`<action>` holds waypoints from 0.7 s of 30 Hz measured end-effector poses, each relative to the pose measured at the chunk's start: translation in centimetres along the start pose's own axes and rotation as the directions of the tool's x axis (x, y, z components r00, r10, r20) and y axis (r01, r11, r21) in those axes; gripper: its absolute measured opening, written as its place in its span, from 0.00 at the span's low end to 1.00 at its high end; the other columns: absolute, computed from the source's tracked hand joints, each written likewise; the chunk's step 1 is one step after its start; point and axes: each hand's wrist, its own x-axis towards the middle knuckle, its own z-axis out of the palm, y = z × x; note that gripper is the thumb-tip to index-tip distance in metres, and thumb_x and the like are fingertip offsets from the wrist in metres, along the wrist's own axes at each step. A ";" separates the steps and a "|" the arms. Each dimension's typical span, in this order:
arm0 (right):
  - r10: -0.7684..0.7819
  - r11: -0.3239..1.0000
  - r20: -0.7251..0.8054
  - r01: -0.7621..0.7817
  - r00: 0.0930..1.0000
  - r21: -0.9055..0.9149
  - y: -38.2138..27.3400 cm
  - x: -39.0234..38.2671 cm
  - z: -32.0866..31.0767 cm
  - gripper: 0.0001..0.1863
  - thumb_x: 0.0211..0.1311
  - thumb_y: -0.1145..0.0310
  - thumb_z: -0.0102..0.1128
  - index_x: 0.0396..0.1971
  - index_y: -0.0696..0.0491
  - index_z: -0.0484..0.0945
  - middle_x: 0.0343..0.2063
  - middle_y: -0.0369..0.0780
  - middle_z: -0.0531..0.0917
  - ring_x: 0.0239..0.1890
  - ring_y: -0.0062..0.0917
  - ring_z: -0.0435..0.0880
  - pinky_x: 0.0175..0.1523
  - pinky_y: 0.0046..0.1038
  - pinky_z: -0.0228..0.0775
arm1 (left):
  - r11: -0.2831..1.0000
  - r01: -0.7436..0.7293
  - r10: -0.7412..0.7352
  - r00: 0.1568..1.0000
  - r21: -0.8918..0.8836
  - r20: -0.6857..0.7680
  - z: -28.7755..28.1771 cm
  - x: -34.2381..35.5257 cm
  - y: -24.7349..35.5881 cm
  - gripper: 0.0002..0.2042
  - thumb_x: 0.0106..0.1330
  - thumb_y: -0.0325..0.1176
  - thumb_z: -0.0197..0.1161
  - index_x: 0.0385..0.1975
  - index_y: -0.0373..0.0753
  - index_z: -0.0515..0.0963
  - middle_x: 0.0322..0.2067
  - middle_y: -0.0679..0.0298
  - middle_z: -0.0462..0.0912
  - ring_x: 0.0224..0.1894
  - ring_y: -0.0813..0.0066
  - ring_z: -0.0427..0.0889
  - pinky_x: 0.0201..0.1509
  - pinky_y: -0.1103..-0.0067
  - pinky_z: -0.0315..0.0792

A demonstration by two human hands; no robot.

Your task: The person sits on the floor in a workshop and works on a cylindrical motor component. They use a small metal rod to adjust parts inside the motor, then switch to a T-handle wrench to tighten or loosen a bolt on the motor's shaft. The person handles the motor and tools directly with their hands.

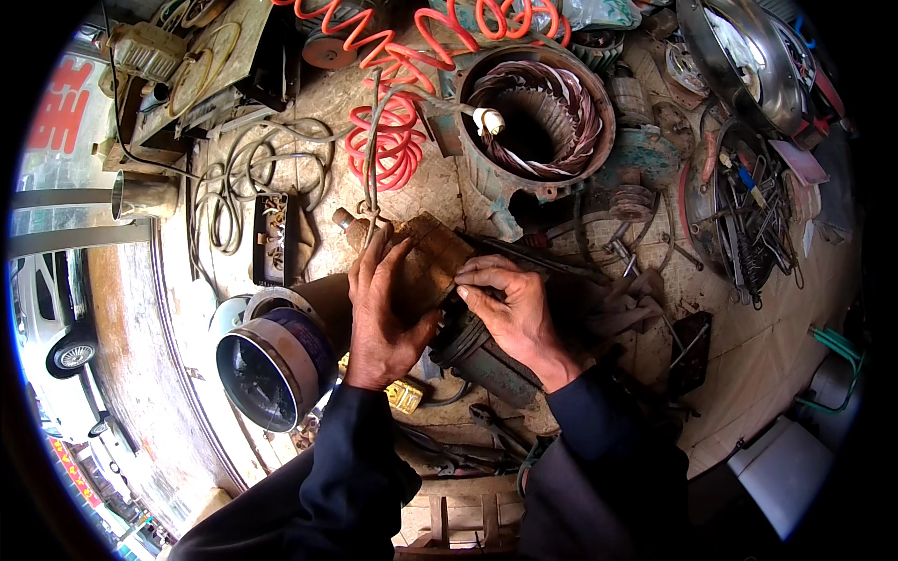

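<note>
Left hand (382, 323) palm-down, fingers spread over left side of one brown block (432, 254), right hand (514, 313) pinched at its right edge, can't tell on what, one stator (587, 140) beyond, one black tray (291, 248).

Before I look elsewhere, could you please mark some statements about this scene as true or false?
1. The left hand is at the brown piece. True.
2. The coiled hose is blue. False: the hose is red.
3. The stator lies beyond both hands. True.
4. The tool heap lies left of the left hand. False: the heap lies right of the right hand.
5. The can lies left of the left hand. True.
</note>
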 end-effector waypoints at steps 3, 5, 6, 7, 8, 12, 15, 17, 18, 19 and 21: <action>-0.094 0.994 -0.017 0.093 0.995 -0.065 0.9 0.2 0.1 0.07 0.57 0.82 0.70 0.36 0.62 0.86 0.41 0.41 0.85 0.48 0.24 0.84 0.52 0.24 0.77 | 1.000 -0.008 0.008 1.000 -0.006 -0.007 0.2 0.0 -0.1 0.44 0.41 0.26 0.74 0.67 0.41 0.69 0.73 0.49 0.60 0.73 0.43 0.58 0.77 0.56 0.51; -0.080 0.995 -0.045 0.078 0.996 -0.055 0.6 0.3 0.4 0.06 0.57 0.82 0.70 0.35 0.62 0.86 0.39 0.42 0.85 0.46 0.24 0.84 0.51 0.24 0.76 | 1.000 -0.009 0.009 1.000 0.015 -0.002 0.2 0.0 -0.1 0.43 0.41 0.26 0.75 0.67 0.41 0.69 0.72 0.49 0.61 0.73 0.43 0.58 0.77 0.56 0.51; -0.074 0.996 -0.059 0.071 0.996 -0.050 0.5 0.3 0.5 0.05 0.57 0.82 0.69 0.34 0.62 0.86 0.38 0.42 0.84 0.45 0.25 0.84 0.51 0.24 0.76 | 1.000 -0.010 0.010 1.000 0.026 0.002 0.2 0.1 -0.1 0.43 0.42 0.26 0.75 0.67 0.41 0.69 0.72 0.49 0.61 0.73 0.43 0.58 0.77 0.56 0.51; -0.085 0.995 -0.055 0.081 0.995 -0.065 0.4 0.3 0.5 0.05 0.56 0.82 0.69 0.34 0.62 0.86 0.37 0.42 0.84 0.44 0.25 0.84 0.50 0.24 0.76 | 0.999 -0.008 0.008 1.000 0.031 0.000 0.2 0.0 -0.1 0.43 0.42 0.26 0.75 0.66 0.41 0.69 0.72 0.49 0.61 0.73 0.43 0.58 0.77 0.56 0.51; -0.096 0.993 -0.050 0.092 0.994 -0.079 0.4 0.4 0.5 0.05 0.56 0.82 0.69 0.34 0.62 0.86 0.37 0.42 0.84 0.44 0.25 0.84 0.50 0.24 0.76 | 0.999 -0.007 0.007 1.000 0.037 -0.002 0.2 0.0 -0.2 0.43 0.42 0.26 0.75 0.66 0.41 0.69 0.72 0.49 0.61 0.73 0.43 0.58 0.77 0.56 0.52; -0.074 0.995 -0.067 0.069 0.995 -0.073 -0.3 0.2 0.7 0.06 0.57 0.82 0.69 0.34 0.62 0.85 0.37 0.42 0.84 0.42 0.26 0.85 0.50 0.25 0.76 | 0.999 -0.017 0.017 1.000 0.030 -0.002 0.1 0.0 0.0 0.43 0.42 0.27 0.75 0.66 0.41 0.69 0.72 0.49 0.61 0.73 0.42 0.58 0.77 0.55 0.52; -0.105 0.989 -0.104 0.092 0.989 -0.117 0.1 -0.2 0.9 0.06 0.57 0.83 0.69 0.35 0.63 0.85 0.38 0.43 0.84 0.42 0.26 0.85 0.50 0.25 0.77 | 0.999 -0.005 0.004 1.000 0.053 0.006 0.1 0.0 0.0 0.43 0.42 0.28 0.75 0.66 0.41 0.69 0.72 0.49 0.61 0.73 0.43 0.58 0.77 0.55 0.52; -0.111 0.988 -0.108 0.097 0.988 -0.122 0.2 -0.3 1.2 0.07 0.57 0.82 0.69 0.36 0.63 0.85 0.39 0.43 0.84 0.42 0.27 0.85 0.50 0.25 0.77 | 0.999 -0.005 0.005 1.000 0.044 0.000 0.2 0.0 0.0 0.42 0.42 0.28 0.75 0.66 0.41 0.70 0.72 0.50 0.61 0.73 0.43 0.58 0.77 0.56 0.52; -0.113 0.987 -0.111 0.099 0.987 -0.125 0.2 -0.4 1.2 0.07 0.57 0.82 0.69 0.36 0.63 0.85 0.39 0.43 0.84 0.43 0.27 0.85 0.50 0.25 0.77 | 0.999 -0.006 0.006 1.000 0.038 -0.003 0.2 0.0 0.0 0.42 0.43 0.28 0.75 0.66 0.41 0.70 0.72 0.50 0.62 0.73 0.43 0.58 0.77 0.56 0.52; -0.114 0.987 -0.108 0.101 0.988 -0.121 0.2 -0.4 1.2 0.07 0.57 0.82 0.69 0.37 0.63 0.85 0.40 0.43 0.84 0.43 0.27 0.85 0.51 0.25 0.77 | 1.000 -0.004 0.004 1.000 0.029 -0.004 0.2 0.0 0.1 0.40 0.44 0.28 0.75 0.65 0.42 0.71 0.72 0.50 0.62 0.73 0.43 0.58 0.77 0.56 0.52; -0.117 0.988 -0.104 0.105 0.988 -0.114 0.4 -0.5 1.2 0.08 0.57 0.82 0.68 0.37 0.63 0.85 0.41 0.43 0.84 0.43 0.27 0.85 0.51 0.25 0.77 | 1.000 -0.001 0.001 1.000 0.010 -0.007 0.1 -0.1 0.4 0.37 0.46 0.28 0.75 0.63 0.44 0.75 0.72 0.50 0.62 0.73 0.44 0.58 0.76 0.56 0.52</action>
